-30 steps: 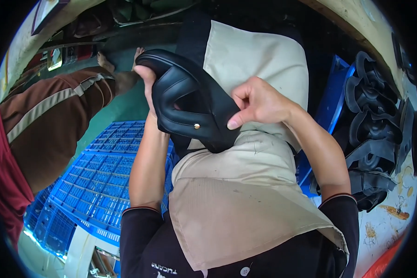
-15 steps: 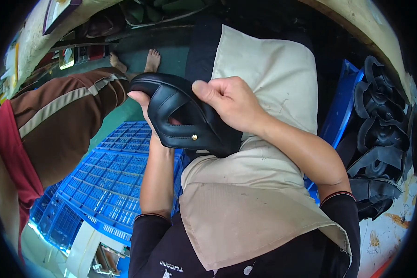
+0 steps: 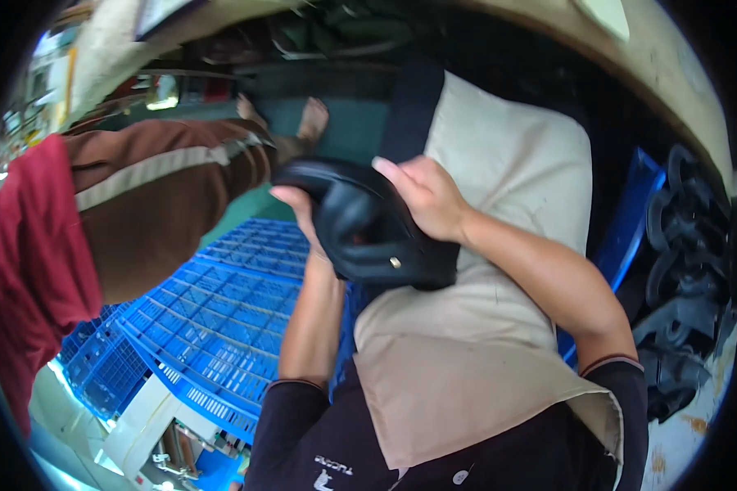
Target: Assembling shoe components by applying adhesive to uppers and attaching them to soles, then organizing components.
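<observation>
Between my two hands is a black leather shoe upper (image 3: pixel 356 233), with stitched bands around an opening and a small gold-coloured stud; it is partly smeared by motion. My left hand (image 3: pixel 305 214) grips its left edge, thumb on top and the other fingers hidden behind it. On the right side, my right hand (image 3: pixel 428 196) is closed on the far edge, its thumb pointing up and left. The upper is held tilted above my lap, over a beige apron (image 3: pixel 499 172).
Blue plastic crates (image 3: pixel 221 303) stand to the left. Beside them is a person in brown trousers (image 3: pixel 155 196) and a red top. Several similar black uppers (image 3: pixel 686 270) hang or lie in a row on the right, by a blue crate edge (image 3: pixel 635 217).
The whole view has shifted, so my hands, the upper and the surroundings appear farther right and slightly lower. Both hands keep hold of the upper, which is now blurred.
</observation>
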Available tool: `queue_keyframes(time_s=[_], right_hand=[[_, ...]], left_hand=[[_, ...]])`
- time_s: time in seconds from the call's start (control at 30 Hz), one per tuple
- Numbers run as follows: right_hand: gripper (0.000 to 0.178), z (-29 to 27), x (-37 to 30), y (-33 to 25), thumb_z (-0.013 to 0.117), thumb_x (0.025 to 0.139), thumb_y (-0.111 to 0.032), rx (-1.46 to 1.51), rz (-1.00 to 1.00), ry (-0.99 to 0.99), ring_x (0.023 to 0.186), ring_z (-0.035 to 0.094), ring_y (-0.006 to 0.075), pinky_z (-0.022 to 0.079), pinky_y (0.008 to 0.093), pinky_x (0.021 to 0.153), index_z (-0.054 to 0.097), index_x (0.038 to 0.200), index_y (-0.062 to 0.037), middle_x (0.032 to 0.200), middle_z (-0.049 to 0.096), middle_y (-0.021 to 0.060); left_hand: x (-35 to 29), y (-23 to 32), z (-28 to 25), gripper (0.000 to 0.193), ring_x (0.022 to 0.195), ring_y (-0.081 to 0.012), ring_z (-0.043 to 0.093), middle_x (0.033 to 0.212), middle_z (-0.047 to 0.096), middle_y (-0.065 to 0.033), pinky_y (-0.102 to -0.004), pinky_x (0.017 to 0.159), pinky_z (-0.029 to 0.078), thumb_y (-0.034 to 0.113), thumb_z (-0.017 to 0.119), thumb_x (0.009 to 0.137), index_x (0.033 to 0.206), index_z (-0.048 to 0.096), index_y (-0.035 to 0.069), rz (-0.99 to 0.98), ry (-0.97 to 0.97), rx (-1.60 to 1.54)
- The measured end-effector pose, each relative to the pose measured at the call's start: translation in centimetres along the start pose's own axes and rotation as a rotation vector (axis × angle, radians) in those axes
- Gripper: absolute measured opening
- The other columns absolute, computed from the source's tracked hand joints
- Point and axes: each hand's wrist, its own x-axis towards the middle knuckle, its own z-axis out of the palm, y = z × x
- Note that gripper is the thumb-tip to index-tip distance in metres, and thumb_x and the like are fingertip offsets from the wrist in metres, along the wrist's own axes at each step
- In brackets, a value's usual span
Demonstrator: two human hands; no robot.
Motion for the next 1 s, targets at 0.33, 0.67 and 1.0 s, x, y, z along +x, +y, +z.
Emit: queue_keyframes(time_s=[0.33,0.67,1.0], right_hand=[[0.023,-9.0,-3.9,-13.3,0.061,0.096,-0.019,-0.010,-0.336,-0.021,0.084,0.058,0.0187,0.046,0.0301,0.078,0.073,0.091,0.0004,0.099,0.067,0.0108],[0.042,-9.3,-6.7,-11.1,0.069,0.088,-0.022,-0.302,-0.429,0.069,0.106,0.058,0.0313,0.041,0.0402,0.100,0.065,0.124,0.0000,0.114,0.067,0.0155],[0.065,-8.0,-6.3,-5.1,0.059,0.091,-0.049,-0.180,-0.397,-0.142,0.134,0.045,0.0400,0.029,0.0495,0.115,0.059,0.135,-0.0007,0.138,0.058,0.0190]], left_hand=[[1.6,-1.6,11.9,0.109,0.073,-0.0151,0.063,0.089,0.072,-0.0089,-0.0279,0.073,0.052,0.097,0.051,0.062,0.096,0.071,-0.005,0.044,-0.483,0.214],[2.5,-5.8,9.3,0.094,0.090,-0.0197,0.067,0.098,0.073,-0.0102,-0.0297,0.082,0.053,0.085,0.060,0.073,0.107,0.070,-0.003,-0.043,-0.699,0.182],[1.7,-9.5,5.5,0.090,0.104,-0.0199,0.064,0.120,0.067,-0.0103,-0.0304,0.095,0.050,0.077,0.067,0.077,0.128,0.061,0.003,-0.115,-0.478,-0.147]])
